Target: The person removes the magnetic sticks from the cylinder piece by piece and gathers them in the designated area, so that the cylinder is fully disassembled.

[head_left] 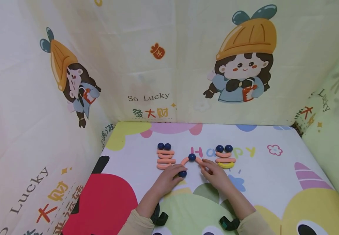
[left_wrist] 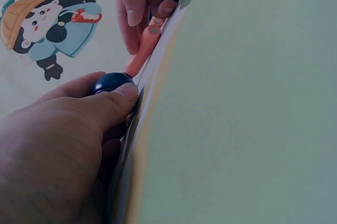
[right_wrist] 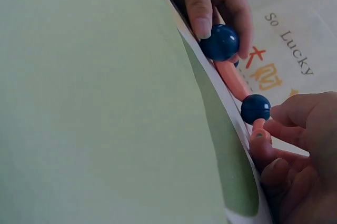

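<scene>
My left hand (head_left: 169,179) pinches a dark blue ball (head_left: 182,174) between thumb and fingers, clearest in the left wrist view. From that ball a curved pink rod (right_wrist: 231,80) runs up to a second blue ball (head_left: 192,157) at the top of an arch. On the other side my right hand (head_left: 216,173) pinches another curved pink rod (head_left: 198,160), whose upper end meets the top ball. A hole shows in the rod's end by the right fingers (right_wrist: 261,147). Parts of both rods are covered by the fingers.
Left of the hands lies a stack of pink rods (head_left: 165,156) topped by two blue balls (head_left: 164,146). A similar group at right has pink rods (head_left: 225,160), a yellow curved rod (head_left: 225,165) and two blue balls (head_left: 224,148). Printed cloth walls (head_left: 192,111) surround the patterned tabletop (head_left: 275,176).
</scene>
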{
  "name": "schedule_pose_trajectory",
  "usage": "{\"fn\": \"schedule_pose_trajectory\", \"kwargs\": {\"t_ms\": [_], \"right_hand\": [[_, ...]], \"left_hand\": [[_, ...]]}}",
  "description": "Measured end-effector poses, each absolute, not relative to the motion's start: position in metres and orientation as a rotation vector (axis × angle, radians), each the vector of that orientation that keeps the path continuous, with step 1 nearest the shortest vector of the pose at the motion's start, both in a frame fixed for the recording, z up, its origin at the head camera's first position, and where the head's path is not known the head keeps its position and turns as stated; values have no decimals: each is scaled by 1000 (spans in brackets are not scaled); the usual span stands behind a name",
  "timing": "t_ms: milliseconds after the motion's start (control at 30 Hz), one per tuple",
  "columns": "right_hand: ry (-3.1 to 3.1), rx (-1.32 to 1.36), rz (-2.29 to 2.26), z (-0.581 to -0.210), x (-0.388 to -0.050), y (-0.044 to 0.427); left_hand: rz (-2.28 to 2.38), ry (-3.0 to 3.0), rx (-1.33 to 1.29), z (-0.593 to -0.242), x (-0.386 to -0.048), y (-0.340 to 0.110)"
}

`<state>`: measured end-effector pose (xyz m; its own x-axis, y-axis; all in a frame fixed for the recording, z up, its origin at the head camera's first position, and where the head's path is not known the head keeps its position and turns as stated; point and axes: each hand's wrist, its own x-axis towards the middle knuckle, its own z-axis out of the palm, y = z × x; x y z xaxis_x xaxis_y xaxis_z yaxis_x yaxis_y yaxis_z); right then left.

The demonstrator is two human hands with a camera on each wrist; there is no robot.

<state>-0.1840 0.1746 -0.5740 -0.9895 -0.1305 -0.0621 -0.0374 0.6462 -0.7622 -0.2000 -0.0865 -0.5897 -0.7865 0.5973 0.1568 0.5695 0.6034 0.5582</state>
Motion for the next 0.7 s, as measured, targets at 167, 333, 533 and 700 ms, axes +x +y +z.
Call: {"fn": "schedule_pose_trajectory", "kwargs": {"t_ms": [167, 333, 533, 700], "right_hand": [[2754, -129, -1264, -578, -184, 174], [2764, -141, -1262, -582, -184, 175], [2762, -142, -1276, -583, -184, 176], [2757, -136, -1277, -583, -185, 176]], "left_hand": [[938, 2767, 1003, -591, -200, -87], [930, 2774, 1015, -591, -200, -87], [911, 2767, 976, -592, -201, -87], [923, 2754, 954, -592, -201, -87]]}}
